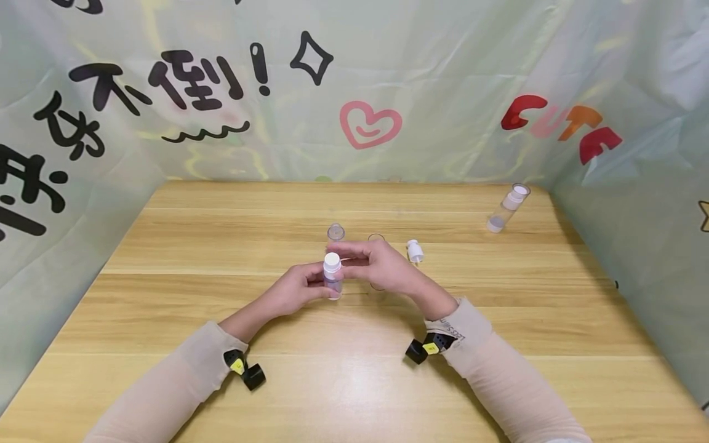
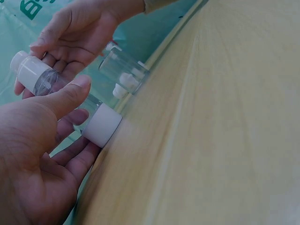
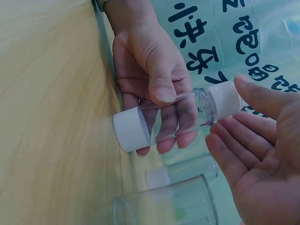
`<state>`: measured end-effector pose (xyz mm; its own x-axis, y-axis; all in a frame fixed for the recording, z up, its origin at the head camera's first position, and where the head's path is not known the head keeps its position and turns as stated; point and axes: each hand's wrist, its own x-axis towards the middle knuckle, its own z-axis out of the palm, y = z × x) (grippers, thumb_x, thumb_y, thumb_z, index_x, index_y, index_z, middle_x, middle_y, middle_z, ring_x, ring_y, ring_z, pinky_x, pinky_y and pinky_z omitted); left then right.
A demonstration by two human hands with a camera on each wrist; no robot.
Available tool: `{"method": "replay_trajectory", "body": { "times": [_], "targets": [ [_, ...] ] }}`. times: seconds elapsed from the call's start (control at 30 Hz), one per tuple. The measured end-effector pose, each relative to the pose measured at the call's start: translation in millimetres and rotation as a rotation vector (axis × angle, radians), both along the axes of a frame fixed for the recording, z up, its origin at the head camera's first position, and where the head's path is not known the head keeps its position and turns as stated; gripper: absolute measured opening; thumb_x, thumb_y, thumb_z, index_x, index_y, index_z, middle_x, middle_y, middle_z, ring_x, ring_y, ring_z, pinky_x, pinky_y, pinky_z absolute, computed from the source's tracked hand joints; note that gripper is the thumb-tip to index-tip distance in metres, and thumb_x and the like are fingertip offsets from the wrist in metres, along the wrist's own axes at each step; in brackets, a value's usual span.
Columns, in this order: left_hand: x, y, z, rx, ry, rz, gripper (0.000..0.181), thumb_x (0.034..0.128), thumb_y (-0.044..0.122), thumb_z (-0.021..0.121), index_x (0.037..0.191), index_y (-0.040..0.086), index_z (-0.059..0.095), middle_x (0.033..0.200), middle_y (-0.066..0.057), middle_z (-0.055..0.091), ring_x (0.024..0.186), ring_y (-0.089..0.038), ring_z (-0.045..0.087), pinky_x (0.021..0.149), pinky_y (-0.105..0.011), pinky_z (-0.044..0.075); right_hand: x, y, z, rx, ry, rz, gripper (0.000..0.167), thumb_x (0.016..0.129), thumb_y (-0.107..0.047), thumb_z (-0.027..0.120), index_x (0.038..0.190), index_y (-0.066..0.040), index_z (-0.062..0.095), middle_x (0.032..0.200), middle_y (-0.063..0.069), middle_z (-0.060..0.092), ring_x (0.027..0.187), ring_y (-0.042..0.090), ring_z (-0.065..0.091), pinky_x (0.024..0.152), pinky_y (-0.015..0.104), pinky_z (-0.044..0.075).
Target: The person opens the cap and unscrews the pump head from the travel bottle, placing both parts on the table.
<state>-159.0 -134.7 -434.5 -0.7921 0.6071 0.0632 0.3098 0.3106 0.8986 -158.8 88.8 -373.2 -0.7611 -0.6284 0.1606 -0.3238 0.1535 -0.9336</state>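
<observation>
A small clear bottle (image 1: 332, 263) with a white collar and white base stands upright between my hands. My left hand (image 1: 290, 290) grips its clear body from the left, thumb in front and fingers behind. At the white collar (image 3: 226, 101), my right hand (image 1: 388, 266) holds on with its thumb and fingertips, the fingers only lightly bent. The white base (image 2: 102, 125) is close to the tabletop; contact is hard to tell. A clear cylinder (image 2: 123, 69) stands behind my right hand, mostly hidden in the head view. To the right of that hand lies a white pump head (image 1: 415, 251).
Just behind the held bottle is another clear piece (image 1: 335, 232), with a white part (image 3: 157, 178) at one end in the right wrist view. At the far right stands a capped clear bottle (image 1: 505, 208). Printed cloth (image 1: 432, 80) walls off the wooden table (image 1: 354, 394).
</observation>
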Motion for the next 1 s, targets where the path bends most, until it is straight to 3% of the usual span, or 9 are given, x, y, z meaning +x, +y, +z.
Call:
{"method": "replay_trajectory", "body": {
  "times": [0.1, 0.33, 0.73, 0.9, 1.0],
  "targets": [
    [-0.5, -0.3, -0.6, -0.006, 0.003, 0.003, 0.037, 0.0877, 0.019, 0.075, 0.121, 0.006, 0.065, 0.111, -0.006, 0.07, 0.1, -0.017, 0.067, 0.087, -0.03, 0.055, 2.6, -0.9, 2.6, 0.013, 0.035, -0.042, 0.051, 0.087, -0.005, 0.074, 0.134, 0.004, 0.056, 0.13, 0.016, 0.061, 0.114, 0.028, 0.062, 0.093, 0.031, 0.052],
    [-1.1, -0.8, -1.6, 0.001, 0.0, 0.001, 0.034, 0.0873, 0.021, 0.076, 0.119, 0.01, 0.067, 0.112, -0.003, 0.07, 0.1, -0.016, 0.066, 0.087, -0.028, 0.055, 10.0, -8.0, 5.2, 0.12, 0.227, -0.128, 0.054, 0.084, -0.016, 0.079, 0.132, -0.002, 0.059, 0.13, 0.013, 0.062, 0.113, 0.022, 0.062, 0.098, 0.03, 0.049],
    [-2.1, -0.2, -2.2, -0.012, 0.047, 0.001, 0.034, 0.0882, 0.019, 0.075, 0.121, 0.011, 0.067, 0.114, -0.002, 0.07, 0.1, -0.014, 0.066, 0.085, -0.028, 0.055, 20.8, -21.5, -3.1, 0.223, 0.442, -0.29, 0.056, 0.08, -0.026, 0.082, 0.128, -0.005, 0.061, 0.123, 0.007, 0.065, 0.105, 0.018, 0.063, 0.093, 0.034, 0.052],
    [-2.6, -0.2, -1.3, -0.024, 0.051, 0.004, 0.037, 0.0875, 0.021, 0.076, 0.122, 0.012, 0.067, 0.117, -0.001, 0.069, 0.104, -0.013, 0.065, 0.087, -0.029, 0.054, 26.2, -27.0, -5.5, 0.273, 0.489, -0.351, 0.055, 0.08, -0.03, 0.082, 0.127, -0.007, 0.062, 0.126, 0.005, 0.064, 0.113, 0.02, 0.06, 0.094, 0.036, 0.05],
    [-2.5, -0.6, -1.4, -0.033, 0.056, 0.004, 0.039, 0.0876, 0.022, 0.076, 0.123, 0.012, 0.066, 0.121, -0.002, 0.067, 0.107, -0.014, 0.064, 0.089, -0.029, 0.054, 27.9, -29.6, -8.1, 0.271, 0.493, -0.37, 0.053, 0.08, -0.03, 0.082, 0.125, -0.008, 0.063, 0.123, 0.005, 0.065, 0.109, 0.019, 0.062, 0.088, 0.036, 0.053]
  ]
}}
